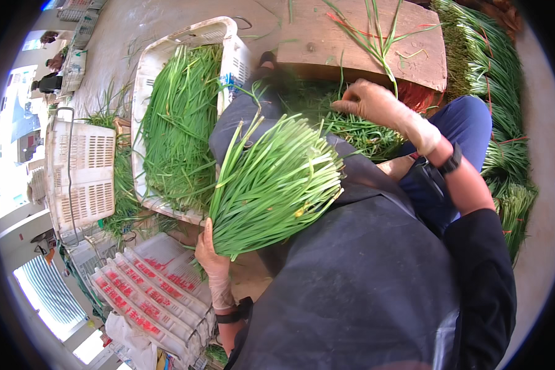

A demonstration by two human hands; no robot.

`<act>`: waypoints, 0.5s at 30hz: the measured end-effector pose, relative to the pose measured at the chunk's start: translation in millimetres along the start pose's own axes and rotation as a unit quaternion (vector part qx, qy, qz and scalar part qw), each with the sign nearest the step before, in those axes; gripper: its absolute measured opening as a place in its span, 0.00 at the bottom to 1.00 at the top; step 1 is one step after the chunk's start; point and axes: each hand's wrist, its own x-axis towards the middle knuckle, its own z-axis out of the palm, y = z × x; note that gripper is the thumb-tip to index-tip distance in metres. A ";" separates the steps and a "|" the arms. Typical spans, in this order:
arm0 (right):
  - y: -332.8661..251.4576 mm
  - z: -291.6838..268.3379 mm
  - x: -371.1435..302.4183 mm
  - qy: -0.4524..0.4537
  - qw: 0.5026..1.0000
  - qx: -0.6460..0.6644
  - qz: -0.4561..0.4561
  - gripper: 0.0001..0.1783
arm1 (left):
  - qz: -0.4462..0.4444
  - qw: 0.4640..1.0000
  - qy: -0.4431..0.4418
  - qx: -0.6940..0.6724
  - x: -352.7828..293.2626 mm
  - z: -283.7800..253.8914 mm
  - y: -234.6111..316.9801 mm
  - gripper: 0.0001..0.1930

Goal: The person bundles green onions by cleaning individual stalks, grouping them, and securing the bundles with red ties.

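one dark apron [357, 277] is worn nearest the camera, spread over the torso and lap. along the right, a long row of green bundles [499, 123] is laid out, crossed by red strands; their number cannot be counted surely. to the left of the lap, one white crate [228, 58] is filled with long green leaves. beyond the right hand, one wooden board [296, 61] is set, and on it a few loose stalks [376, 40] are strewn.

one large bunch of green stalks [277, 185] is held up over the lap, just right of the filled crate, its pale ends pointed up and to the right. farther left, one perforated pale crate [83, 172] is seen, and at the lower left, several red-marked white containers [157, 283] are stacked.

two hands are seen, each covered by a thin glove. by the left hand [213, 253] the bunch is gripped at its lower left end, the thumb laid along it and the fingers hidden behind. the right hand [373, 105] is held above loose greens [367, 135], near the board; its fingers are half curled, but whether anything is pinched cannot be told. one dark band is worn on each wrist.
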 end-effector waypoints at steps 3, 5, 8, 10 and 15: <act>-65.1 -9.9 -47.2 -0.158 0.940 0.299 0.035 0.27 | 0.003 1.000 -0.003 -0.011 5.5 1.0 9.3 0.38; -84.0 4.5 -55.0 -0.120 0.978 0.170 -0.011 0.16 | 0.033 0.999 -0.001 0.028 11.4 -2.4 12.2 0.38; -54.7 20.4 -40.5 0.120 0.951 0.254 -0.130 0.11 | 0.002 1.000 -0.012 0.000 8.6 -5.6 12.9 0.39; -10.4 3.4 -17.3 0.128 0.946 0.290 0.068 0.12 | -0.026 0.999 -0.021 -0.030 4.7 -4.2 16.1 0.39; 8.7 8.2 -10.6 -0.028 0.979 0.200 -0.035 0.32 | -0.129 0.968 -0.051 -0.208 6.8 2.0 21.6 0.37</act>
